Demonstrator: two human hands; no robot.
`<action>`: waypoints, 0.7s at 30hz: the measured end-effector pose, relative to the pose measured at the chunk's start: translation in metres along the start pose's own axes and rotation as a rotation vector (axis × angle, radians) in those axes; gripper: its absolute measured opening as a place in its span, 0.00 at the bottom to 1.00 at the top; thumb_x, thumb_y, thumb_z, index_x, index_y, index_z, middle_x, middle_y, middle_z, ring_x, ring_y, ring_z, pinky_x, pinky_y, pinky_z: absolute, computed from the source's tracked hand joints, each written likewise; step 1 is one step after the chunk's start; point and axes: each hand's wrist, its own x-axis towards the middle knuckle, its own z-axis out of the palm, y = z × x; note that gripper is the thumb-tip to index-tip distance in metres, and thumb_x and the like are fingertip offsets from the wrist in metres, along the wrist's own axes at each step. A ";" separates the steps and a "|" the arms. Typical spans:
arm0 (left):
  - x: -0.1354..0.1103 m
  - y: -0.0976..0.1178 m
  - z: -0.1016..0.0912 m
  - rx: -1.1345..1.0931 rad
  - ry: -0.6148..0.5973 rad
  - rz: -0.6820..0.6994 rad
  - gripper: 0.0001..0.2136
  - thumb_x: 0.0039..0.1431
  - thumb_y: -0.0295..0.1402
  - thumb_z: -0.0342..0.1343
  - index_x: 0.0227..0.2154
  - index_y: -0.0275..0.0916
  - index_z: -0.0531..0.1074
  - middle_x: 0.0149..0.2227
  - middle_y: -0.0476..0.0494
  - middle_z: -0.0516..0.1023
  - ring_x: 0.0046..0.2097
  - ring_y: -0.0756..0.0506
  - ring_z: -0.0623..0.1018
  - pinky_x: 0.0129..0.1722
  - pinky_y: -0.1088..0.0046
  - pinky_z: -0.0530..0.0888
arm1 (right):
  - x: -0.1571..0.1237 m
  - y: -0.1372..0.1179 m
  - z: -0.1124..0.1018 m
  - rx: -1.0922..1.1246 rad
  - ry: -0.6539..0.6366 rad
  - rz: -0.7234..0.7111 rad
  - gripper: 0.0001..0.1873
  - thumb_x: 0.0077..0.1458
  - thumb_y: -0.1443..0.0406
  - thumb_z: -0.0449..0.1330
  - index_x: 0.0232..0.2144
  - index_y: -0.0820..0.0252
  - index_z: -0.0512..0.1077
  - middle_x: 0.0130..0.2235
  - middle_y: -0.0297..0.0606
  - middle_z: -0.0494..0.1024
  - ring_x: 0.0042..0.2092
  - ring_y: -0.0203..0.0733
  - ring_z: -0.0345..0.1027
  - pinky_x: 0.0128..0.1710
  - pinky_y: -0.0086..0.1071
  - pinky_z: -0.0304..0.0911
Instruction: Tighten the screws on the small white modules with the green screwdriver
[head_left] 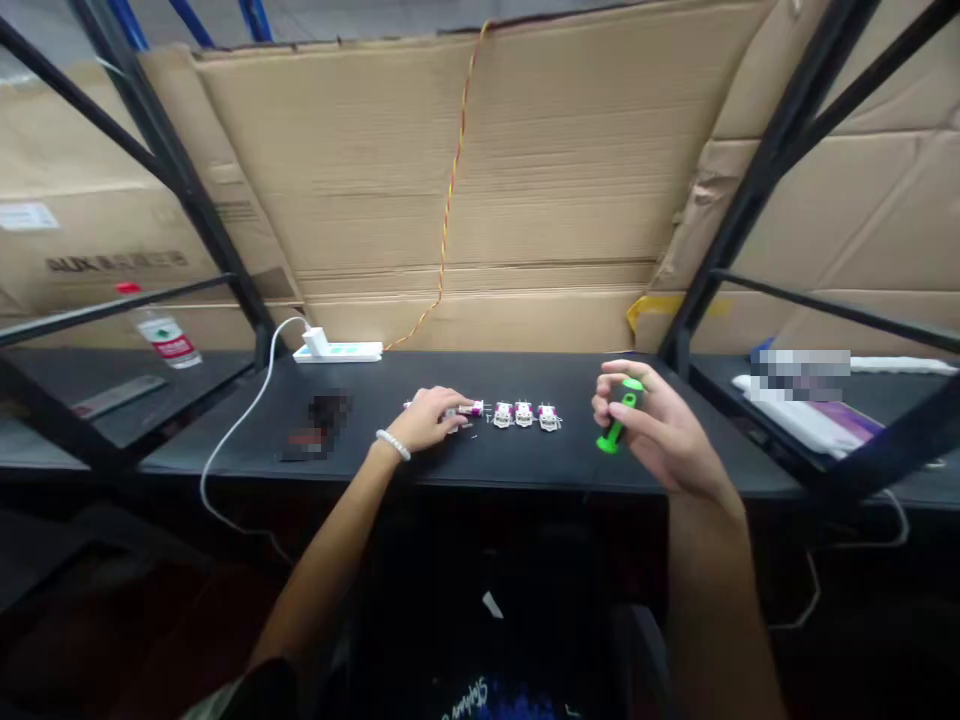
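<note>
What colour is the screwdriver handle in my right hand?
The screwdriver handle is bright green with black, best seen in the head view.

We face flattened cardboard sheets [420,170] propped behind the black bench [540,460], framed by black metal rack posts [780,170], with blue racking [255,15] showing above.

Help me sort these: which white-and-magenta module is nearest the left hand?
The module past the left hand's fingertips, leftmost uncovered in the row; three others lie further right.
</note>
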 end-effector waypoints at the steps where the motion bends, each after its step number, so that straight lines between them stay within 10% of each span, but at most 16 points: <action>1: 0.007 0.002 0.000 0.024 -0.018 -0.031 0.15 0.72 0.38 0.53 0.55 0.44 0.78 0.55 0.41 0.82 0.58 0.40 0.77 0.63 0.57 0.67 | 0.000 0.000 0.000 0.006 -0.001 0.001 0.21 0.53 0.61 0.71 0.49 0.47 0.75 0.43 0.35 0.70 0.38 0.39 0.67 0.37 0.33 0.71; 9: 0.054 0.008 0.012 0.154 -0.198 -0.109 0.13 0.69 0.36 0.53 0.48 0.45 0.80 0.49 0.41 0.84 0.54 0.39 0.79 0.61 0.54 0.63 | -0.001 -0.001 -0.001 -0.007 -0.003 -0.008 0.21 0.53 0.61 0.71 0.50 0.47 0.74 0.43 0.35 0.70 0.38 0.38 0.67 0.36 0.33 0.71; 16: 0.046 0.012 0.008 0.080 -0.190 -0.110 0.13 0.67 0.36 0.55 0.51 0.46 0.79 0.48 0.42 0.84 0.55 0.36 0.79 0.61 0.52 0.64 | 0.000 0.000 -0.002 -0.067 -0.012 -0.045 0.20 0.56 0.60 0.69 0.51 0.47 0.72 0.43 0.36 0.70 0.37 0.39 0.67 0.37 0.35 0.71; 21: 0.027 -0.025 -0.018 0.086 -0.063 -0.180 0.19 0.68 0.33 0.52 0.59 0.44 0.75 0.58 0.40 0.79 0.60 0.38 0.76 0.61 0.56 0.69 | -0.001 0.000 -0.005 -0.026 -0.002 -0.041 0.21 0.54 0.61 0.70 0.50 0.47 0.73 0.43 0.36 0.70 0.39 0.40 0.68 0.38 0.35 0.72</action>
